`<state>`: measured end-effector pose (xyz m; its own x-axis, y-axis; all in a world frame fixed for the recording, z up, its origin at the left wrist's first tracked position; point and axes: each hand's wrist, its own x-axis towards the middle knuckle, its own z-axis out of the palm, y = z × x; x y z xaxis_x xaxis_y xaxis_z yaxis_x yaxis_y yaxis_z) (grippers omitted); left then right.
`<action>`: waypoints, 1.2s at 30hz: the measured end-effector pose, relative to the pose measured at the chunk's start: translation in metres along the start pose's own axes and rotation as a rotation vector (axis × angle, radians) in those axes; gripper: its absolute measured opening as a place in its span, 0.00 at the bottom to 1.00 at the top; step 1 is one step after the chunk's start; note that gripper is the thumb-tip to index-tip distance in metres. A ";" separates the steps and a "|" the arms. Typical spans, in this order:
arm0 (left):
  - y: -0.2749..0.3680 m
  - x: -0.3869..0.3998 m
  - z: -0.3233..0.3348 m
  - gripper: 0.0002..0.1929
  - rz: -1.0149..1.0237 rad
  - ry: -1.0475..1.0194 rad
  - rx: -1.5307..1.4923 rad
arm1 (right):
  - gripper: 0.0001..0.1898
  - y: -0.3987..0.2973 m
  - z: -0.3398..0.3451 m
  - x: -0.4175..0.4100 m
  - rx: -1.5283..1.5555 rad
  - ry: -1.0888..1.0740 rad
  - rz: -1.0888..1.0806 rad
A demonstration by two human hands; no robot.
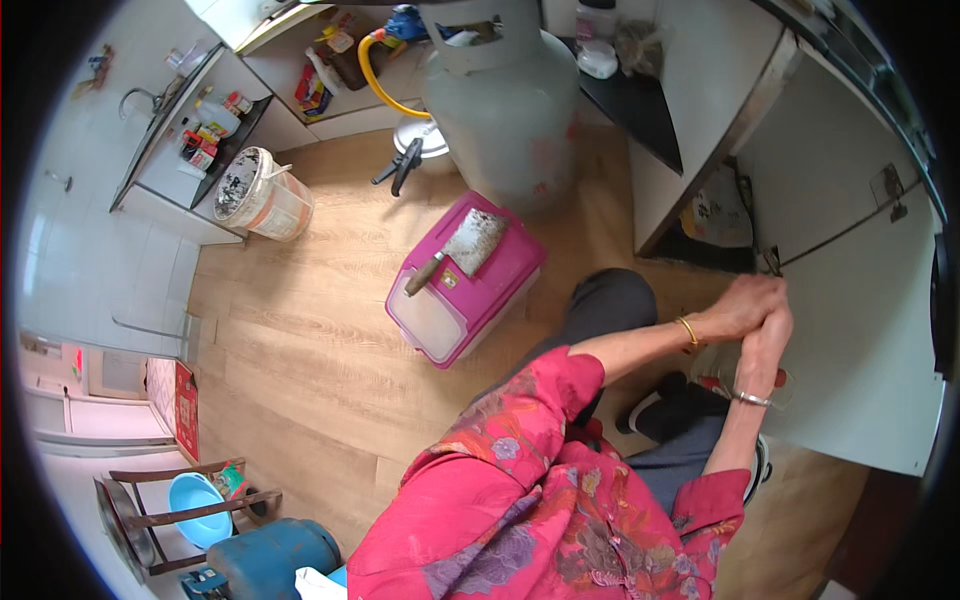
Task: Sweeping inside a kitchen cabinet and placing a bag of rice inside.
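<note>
My left hand [739, 306], with a yellow bangle at its wrist, is pressed together with my right hand [774, 330], which has a silver bangle. Both have curled fingers and are slightly blurred. Whether something is held inside them cannot be seen. Just above them is a metal cabinet hinge [771, 260] at the edge of a pale cabinet door [855, 360]. Another hinge [898, 213] sits farther along the same seam. Beneath my right forearm, a clear plastic container [705, 366] is partly hidden, with a red part [781, 378] beside the wrist.
A cleaver [480, 236] lies on a pink-lidded storage box [517, 259]. Beyond it stand a grey gas cylinder [502, 112] with a yellow hose [367, 67], a pressure cooker lid [420, 137] and a stained bucket [277, 202]. Behind me are a blue cylinder [274, 555] and a wooden stool [202, 517].
</note>
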<state>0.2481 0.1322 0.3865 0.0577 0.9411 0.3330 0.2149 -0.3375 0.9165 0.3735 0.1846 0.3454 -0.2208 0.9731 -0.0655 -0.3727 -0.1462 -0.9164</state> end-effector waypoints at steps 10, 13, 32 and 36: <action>-0.064 -0.021 -0.046 0.07 -0.758 0.333 -1.087 | 0.25 -0.062 0.024 -0.015 -0.271 0.211 -0.189; -0.071 -0.023 -0.052 0.06 -0.874 0.383 -1.049 | 0.24 -0.068 0.007 -0.018 -0.307 0.221 -0.166; -0.092 -0.011 -0.061 0.05 -0.904 0.267 -1.123 | 0.25 -0.106 -0.075 -0.142 -0.267 0.518 -0.263; -0.097 -0.007 -0.057 0.04 -0.902 0.295 -1.144 | 0.25 -0.117 -0.144 -0.243 -0.397 0.837 -0.234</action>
<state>0.1714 0.1573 0.3082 0.1005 0.8453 -0.5247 -0.8026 0.3805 0.4593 0.6004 -0.0092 0.4116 0.5939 0.8044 0.0159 0.0411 -0.0106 -0.9991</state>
